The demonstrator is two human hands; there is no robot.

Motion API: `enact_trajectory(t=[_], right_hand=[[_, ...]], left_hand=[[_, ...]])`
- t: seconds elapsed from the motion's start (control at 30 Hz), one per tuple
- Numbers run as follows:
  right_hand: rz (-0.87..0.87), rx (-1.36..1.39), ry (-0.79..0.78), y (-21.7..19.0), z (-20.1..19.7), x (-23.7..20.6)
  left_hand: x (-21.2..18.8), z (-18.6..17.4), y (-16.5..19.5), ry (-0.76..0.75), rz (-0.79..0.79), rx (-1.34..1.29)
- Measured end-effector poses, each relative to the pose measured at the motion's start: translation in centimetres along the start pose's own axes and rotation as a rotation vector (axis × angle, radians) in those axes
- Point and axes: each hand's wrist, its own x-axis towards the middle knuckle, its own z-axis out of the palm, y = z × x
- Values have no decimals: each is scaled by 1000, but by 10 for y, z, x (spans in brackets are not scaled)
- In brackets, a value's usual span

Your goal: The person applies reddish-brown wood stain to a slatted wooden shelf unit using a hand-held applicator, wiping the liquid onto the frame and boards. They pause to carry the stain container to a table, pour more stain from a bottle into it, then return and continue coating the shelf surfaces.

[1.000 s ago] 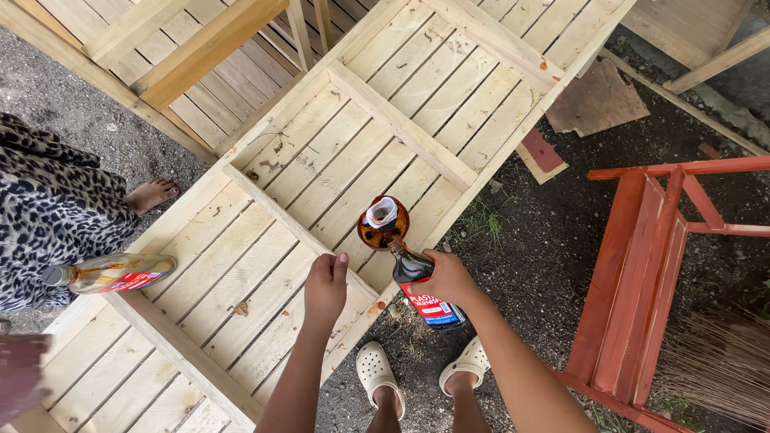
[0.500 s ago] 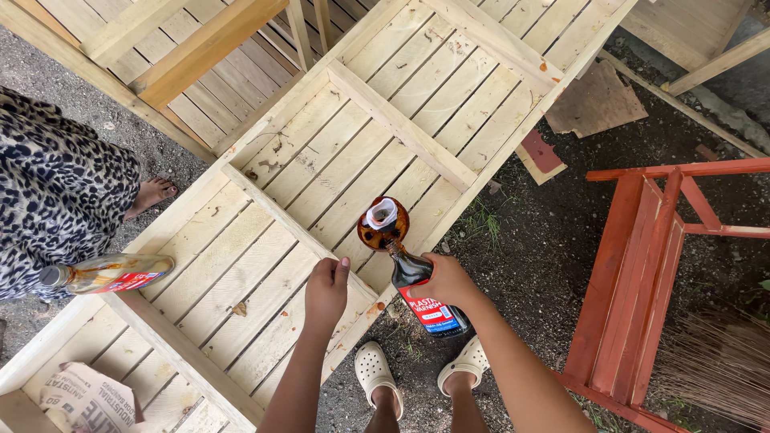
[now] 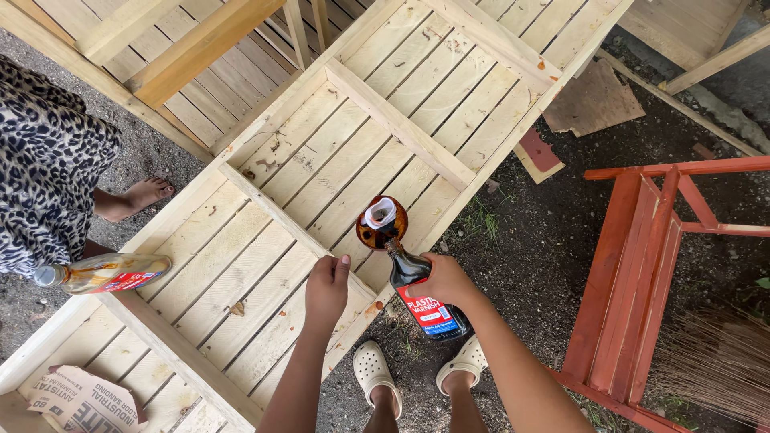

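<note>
The dark varnish bottle (image 3: 421,293) is tipped neck-down over a small brown bowl (image 3: 382,224) holding a white rag, on the near-right edge of the slatted wooden frame (image 3: 321,160). The right hand (image 3: 446,281) has its grip wrapped round the bottle; the left hand (image 3: 326,287) rests curled on the frame's rail, holding nothing. Pouring looks under way; the wood appears bare, so coating seems left. Counted: two bottles, the second clear one (image 3: 104,273) held by another person far left, one bowl, one sandpaper sheet (image 3: 84,401).

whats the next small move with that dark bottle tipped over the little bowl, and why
Probably tilt the dark bottle a little further. The right hand holds it neck-down at the small brown bowl on the pale wooden frame, and no stream shows. The left hand rests on the frame's edge beside it.
</note>
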Motion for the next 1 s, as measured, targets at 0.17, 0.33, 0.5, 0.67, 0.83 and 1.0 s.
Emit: enact_trajectory(t=[0.17,0.33,0.5,0.67,0.83,1.0], right_hand=[[-7,-72,23,-3,-2,-1],[-18,-70,14,-8,-4,-2],[-4,-59,0,-10,-5,-3],[-21,-101,11,-12,-7,-4],[17,-97,1,-14,-7,-3],[-2,-123,12,-15,-7,-3]], left_hand=[[-2,2,-3,2,10,5],[-3,5,-6,7,11,7],[-5,6,-5,3,2,10],[-6,5,-1,-3,17,-4],[-5,6,2,-20,4,-10],[-1,9,5,-9,-2,-37]])
